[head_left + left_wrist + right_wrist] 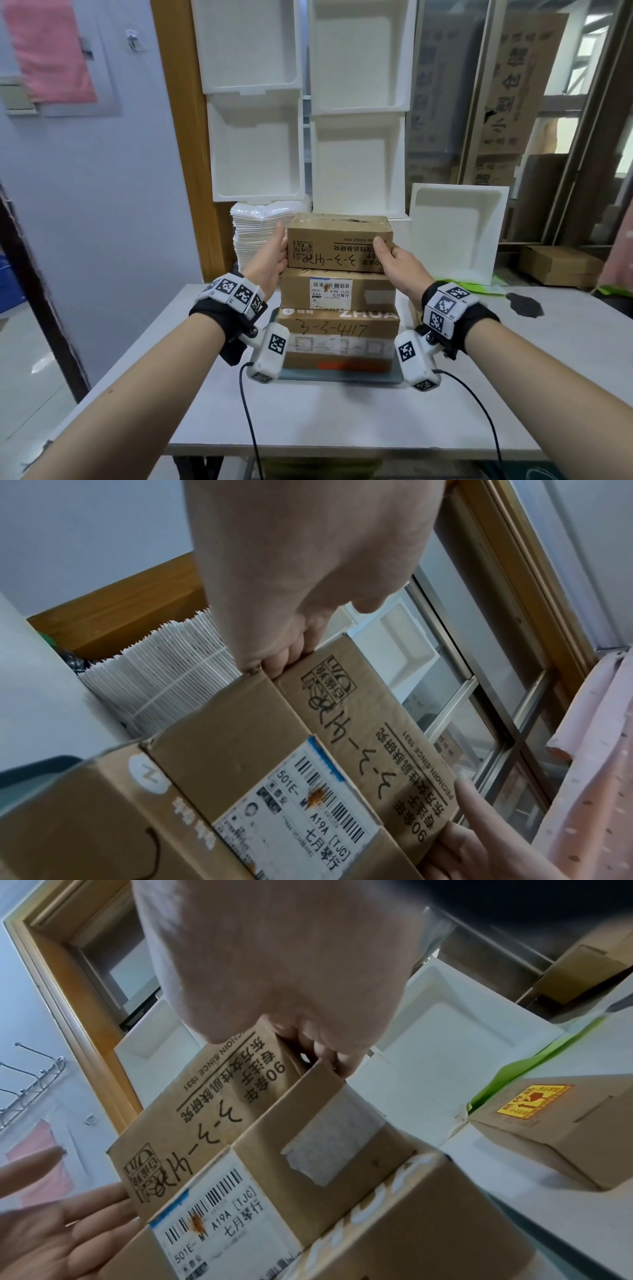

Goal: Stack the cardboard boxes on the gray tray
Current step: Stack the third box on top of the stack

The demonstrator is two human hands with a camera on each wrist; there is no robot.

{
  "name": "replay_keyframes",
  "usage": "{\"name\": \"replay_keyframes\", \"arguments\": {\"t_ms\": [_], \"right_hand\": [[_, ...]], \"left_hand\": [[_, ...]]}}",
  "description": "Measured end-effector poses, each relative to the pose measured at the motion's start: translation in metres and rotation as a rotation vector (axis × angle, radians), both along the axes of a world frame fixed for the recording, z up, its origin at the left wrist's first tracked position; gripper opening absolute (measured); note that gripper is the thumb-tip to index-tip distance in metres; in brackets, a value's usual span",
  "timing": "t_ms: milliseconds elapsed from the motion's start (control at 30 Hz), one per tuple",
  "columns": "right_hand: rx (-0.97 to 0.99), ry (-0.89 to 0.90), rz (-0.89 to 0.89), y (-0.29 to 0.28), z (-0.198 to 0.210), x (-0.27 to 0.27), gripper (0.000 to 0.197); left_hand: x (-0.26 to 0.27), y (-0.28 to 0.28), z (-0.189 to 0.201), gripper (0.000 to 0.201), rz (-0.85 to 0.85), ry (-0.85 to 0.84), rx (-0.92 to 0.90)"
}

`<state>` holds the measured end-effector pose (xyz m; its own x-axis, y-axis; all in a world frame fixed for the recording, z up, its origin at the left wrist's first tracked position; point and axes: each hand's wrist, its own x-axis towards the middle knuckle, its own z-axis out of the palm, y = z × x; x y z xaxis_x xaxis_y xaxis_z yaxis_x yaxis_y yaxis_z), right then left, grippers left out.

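On the gray tray (339,378) stands a stack of cardboard boxes: a bottom box (337,358), a box printed ZHUA (339,323) and a box with a white shipping label (373,291). A fourth box with handwriting (339,243) (369,723) (212,1112) lies on top, flush with the labelled one. My left hand (275,251) (294,588) grips its left end, thumb in front and fingers behind. My right hand (394,260) (291,974) grips its right end the same way.
The white table (342,428) carries the tray near its middle. Another cardboard box with a yellow sticker (555,1129) sits on the table to the right. White foam boxes (459,233) and a pile of white sheets (257,226) stand close behind the stack.
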<state>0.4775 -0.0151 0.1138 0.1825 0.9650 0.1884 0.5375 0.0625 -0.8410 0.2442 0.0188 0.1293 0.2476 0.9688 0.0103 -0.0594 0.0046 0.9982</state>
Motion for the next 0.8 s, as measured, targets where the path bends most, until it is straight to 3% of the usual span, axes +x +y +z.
{"name": "replay_keyframes", "arguments": {"t_ms": [267,433,800], "right_hand": [[0.006,-0.024,-0.028,-0.001,0.009,0.007,0.087],[0.031,0.010,-0.046,-0.013,0.016,0.021,0.086],[0.074,0.049,-0.072,-0.044,0.024,0.055,0.085]], "left_hand": [[0.010,-0.007,0.025,0.078,0.064,0.032,0.032],[0.007,-0.010,0.044,0.092,0.145,0.066,0.084],[0.063,-0.048,0.075,0.077,0.048,0.015,0.251]]}}
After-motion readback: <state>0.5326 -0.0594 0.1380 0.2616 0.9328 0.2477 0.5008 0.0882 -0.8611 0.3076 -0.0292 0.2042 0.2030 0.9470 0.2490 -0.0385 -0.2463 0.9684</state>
